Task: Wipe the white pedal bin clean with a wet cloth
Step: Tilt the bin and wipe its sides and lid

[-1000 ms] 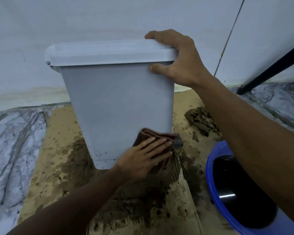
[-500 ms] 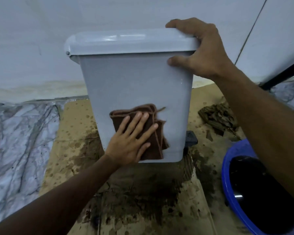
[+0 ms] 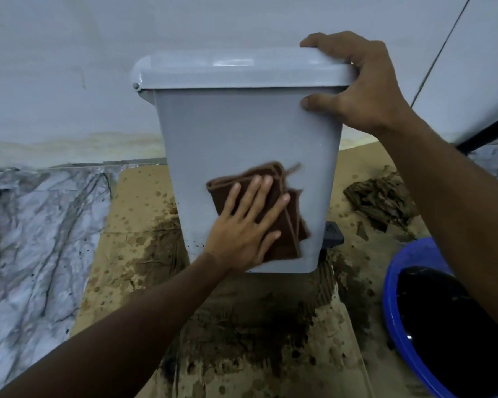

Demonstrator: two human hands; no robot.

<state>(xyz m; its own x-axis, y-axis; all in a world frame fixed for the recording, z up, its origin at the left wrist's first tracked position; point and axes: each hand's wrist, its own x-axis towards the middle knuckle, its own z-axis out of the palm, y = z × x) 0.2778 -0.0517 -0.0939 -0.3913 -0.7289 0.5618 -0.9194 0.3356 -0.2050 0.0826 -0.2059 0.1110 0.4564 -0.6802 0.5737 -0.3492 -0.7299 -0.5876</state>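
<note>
Nearest, at the lower right, sits a blue basin (image 3: pixel 393 300) of dark water, on soaked, mud-stained cardboard (image 3: pixel 144 225) laid over the marble floor (image 3: pixel 26 239). Further in, the left hand (image 3: pixel 242 228) lies flat on a folded brown cloth (image 3: pixel 292 225), fingers (image 3: pixel 258 193) straight and spread apart, pressing it against the lower part of the bin (image 3: pixel 242 133) on the face turned toward the camera. The bin is on the cardboard, close to the wall (image 3: pixel 69 53), with its black pedal (image 3: pixel 334 234) sticking out at the lower right. Beyond the pedal lies a crumpled brown scrap (image 3: pixel 383 202). Higher up, the right hand (image 3: pixel 365 90) steadies the bin: its fingers are curled over the corner of the lid (image 3: pixel 242 67) and the thumb is clamped on the side below.

The wiping looks to be in mid-course. The upper part of this face seems clean, though a few dark specks show along its lower left edge, so that strip probably needs another pass. The lid, the pedal and the remaining sides are likely left to do; from here their state cannot be told.
</note>
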